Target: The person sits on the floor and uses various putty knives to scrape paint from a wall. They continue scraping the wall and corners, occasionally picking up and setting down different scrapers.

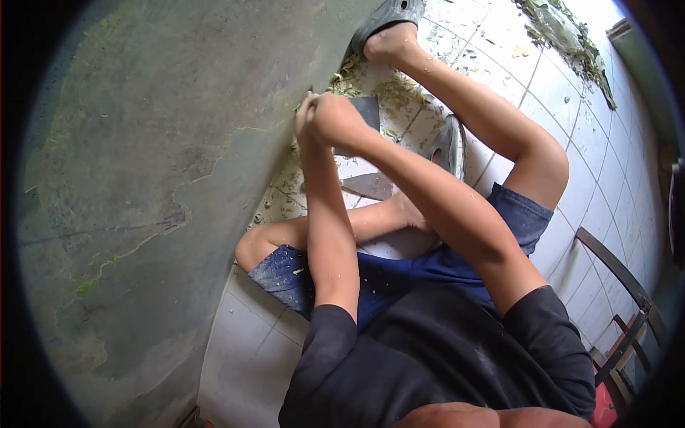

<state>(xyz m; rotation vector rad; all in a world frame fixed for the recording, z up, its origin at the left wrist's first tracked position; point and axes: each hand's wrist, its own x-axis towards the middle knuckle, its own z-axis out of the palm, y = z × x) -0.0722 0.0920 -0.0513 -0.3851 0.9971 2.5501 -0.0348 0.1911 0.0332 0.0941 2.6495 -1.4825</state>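
Observation:
Both hands are closed together against the lower part of the grey-green wall (178,128). My right hand (338,118) is in front, its fingers curled beside my left hand (307,123), which it partly covers. What they grip is hidden, and I cannot tell what it is. Just right of the hands, a dark flat rectangular piece (367,111) lies on the floor, partly behind my right wrist. A putty knife (371,186) with a broad dull blade rests on the tiles between my forearms.
Peeled paint flakes (399,96) litter the white floor tiles (578,143) along the wall's foot. A grey clog (447,146) lies between my legs; another clog (389,18) is on my foot. Debris with clear plastic (560,28) sits at the top right. A dark chair frame (621,274) stands right.

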